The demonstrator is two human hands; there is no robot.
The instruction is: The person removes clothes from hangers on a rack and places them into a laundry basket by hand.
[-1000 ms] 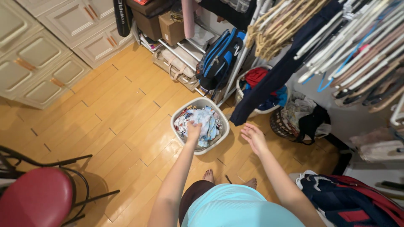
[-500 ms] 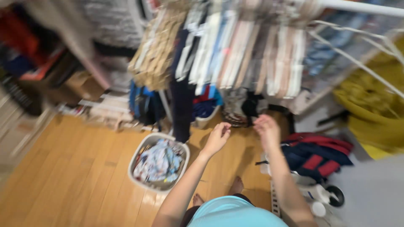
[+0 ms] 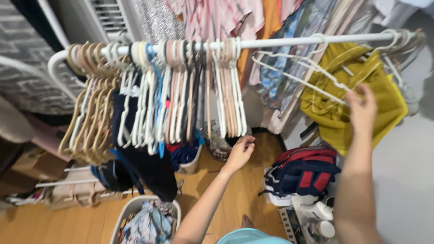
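White hanger (image 3: 302, 71), thin, empty, slanted, right hand (image 3: 363, 107) touching

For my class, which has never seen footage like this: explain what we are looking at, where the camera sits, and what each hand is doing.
The camera sits on a person's head and looks down past their own bare arms. A white clothes rail runs across the view, crowded with empty hangers. The right hand reaches up and touches a white hanger beside a yellow garment. The left hand is loosely curled and empty, just below the hangers. Below on the wooden floor stands a laundry basket of clothes, with a navy and red backpack to the right.
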